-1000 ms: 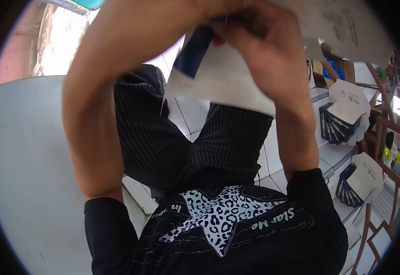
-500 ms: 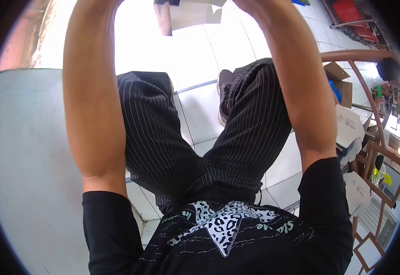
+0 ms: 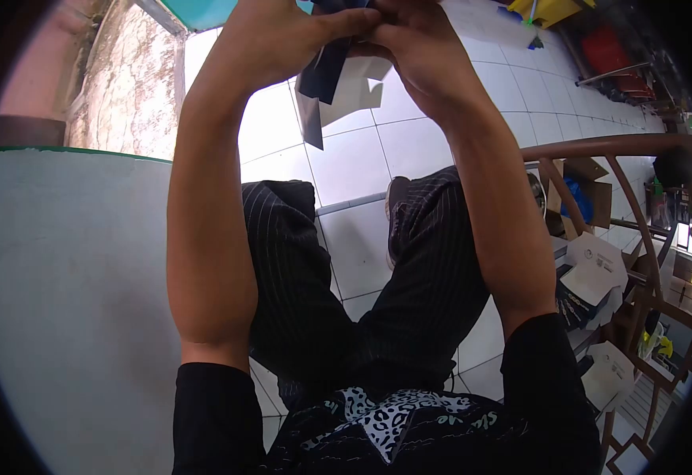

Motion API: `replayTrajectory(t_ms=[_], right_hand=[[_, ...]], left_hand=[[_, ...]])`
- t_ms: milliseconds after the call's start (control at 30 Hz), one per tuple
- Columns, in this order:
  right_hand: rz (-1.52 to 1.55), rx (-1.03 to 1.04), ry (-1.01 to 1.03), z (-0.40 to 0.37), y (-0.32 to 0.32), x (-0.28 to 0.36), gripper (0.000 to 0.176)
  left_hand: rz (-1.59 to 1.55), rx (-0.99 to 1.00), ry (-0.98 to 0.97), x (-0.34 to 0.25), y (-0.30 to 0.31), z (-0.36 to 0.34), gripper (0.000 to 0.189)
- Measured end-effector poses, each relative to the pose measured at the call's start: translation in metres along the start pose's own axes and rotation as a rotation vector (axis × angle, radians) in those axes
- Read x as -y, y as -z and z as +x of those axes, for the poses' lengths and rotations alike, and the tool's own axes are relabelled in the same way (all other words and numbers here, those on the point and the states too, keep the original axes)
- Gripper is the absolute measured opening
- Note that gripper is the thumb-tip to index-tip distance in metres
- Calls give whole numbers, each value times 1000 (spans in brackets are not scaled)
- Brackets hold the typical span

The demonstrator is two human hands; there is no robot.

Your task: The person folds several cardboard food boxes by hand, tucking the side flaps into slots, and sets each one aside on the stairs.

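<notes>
At the top of the head view, a dark blue and pale cardboard piece (image 3: pixel 327 73) hangs between my hands, its flaps pointing down over the tiles. My left hand (image 3: pixel 286 36) comes in from the left, with its thumb pressed on the dark part. My right hand (image 3: pixel 417 39) is closed on the piece from the right, and its fingers meet the left thumb. The upper end of the piece is cut off by the frame edge.
A grey surface (image 3: pixel 76 269) with a green edge fills the left. On the right are a brown metal frame (image 3: pixel 607 146), an open cardboard box (image 3: pixel 599 194) with something blue inside, and printed white cardboard pieces (image 3: pixel 595 265). White floor tiles (image 3: pixel 354 162) lie beyond my legs.
The view has shifted, so both hands and more of the cardboard piece now show, lower in the frame. My forearms appear closer together.
</notes>
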State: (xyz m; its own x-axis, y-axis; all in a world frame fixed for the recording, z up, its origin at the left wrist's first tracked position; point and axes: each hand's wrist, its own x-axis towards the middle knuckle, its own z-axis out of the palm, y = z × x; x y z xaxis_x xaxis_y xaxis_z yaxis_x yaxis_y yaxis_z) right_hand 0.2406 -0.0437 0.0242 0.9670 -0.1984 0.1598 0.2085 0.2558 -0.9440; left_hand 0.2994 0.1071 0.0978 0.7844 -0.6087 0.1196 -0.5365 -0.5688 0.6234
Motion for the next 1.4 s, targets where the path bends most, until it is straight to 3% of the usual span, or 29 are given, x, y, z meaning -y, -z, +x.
replayTrajectory(t_ms=[67, 167, 200, 333, 433, 467, 567, 733, 800, 900, 933, 1033, 1133, 1267, 1367, 1400], right_hand=[[27, -7, 27, -4, 8, -2, 35], [113, -69, -49, -7, 14, -2, 27], [-210, -112, 40, -14, 11, 5, 25], [45, -68, 26, -10, 37, 0, 33], [65, -133, 15, -18, 26, 15, 32], [39, -244, 58, -19, 16, 19, 23], [101, -174, 21, -20, 26, 20, 21], [205, -181, 13, -22, 22, 25, 28], [240, -94, 69, -22, 28, 29, 32], [110, -117, 95, -21, 38, 39, 34], [-91, -159, 159, -21, 47, 43, 37], [-951, -564, 452, -23, 86, 45, 38], [-1439, -985, 622, -27, 93, 51, 38], [-974, -702, 444, -32, 110, 66, 38], [-797, -444, 223, -54, 120, 79, 36], [-788, -437, 233, -60, 120, 82, 35]], left_hand=[[-28, 26, -31, 8, -4, 5, 44], [-187, 57, -106, 16, -11, 13, 47], [-229, 96, -96, 1, 0, 4, 54], [-373, 93, -192, 15, -21, 17, 60], [-360, -2, -196, -4, -19, 3, 61], [-336, 40, -65, -9, -20, 7, 65], [-94, -428, -495, 4, -45, 4, 47], [207, -272, -302, -9, -50, -12, 51], [55, -170, -234, -7, -51, -9, 48], [-123, -163, -150, 10, -48, 5, 46], [-175, -189, -126, 18, -46, 11, 45], [-496, -131, 67, 43, -36, 20, 46], [-680, -100, 91, 54, -26, 21, 49], [-711, 58, 155, 45, -17, 11, 50], [-653, 39, 160, 47, -21, 14, 43], [-437, -78, 104, 45, -23, 14, 43]])
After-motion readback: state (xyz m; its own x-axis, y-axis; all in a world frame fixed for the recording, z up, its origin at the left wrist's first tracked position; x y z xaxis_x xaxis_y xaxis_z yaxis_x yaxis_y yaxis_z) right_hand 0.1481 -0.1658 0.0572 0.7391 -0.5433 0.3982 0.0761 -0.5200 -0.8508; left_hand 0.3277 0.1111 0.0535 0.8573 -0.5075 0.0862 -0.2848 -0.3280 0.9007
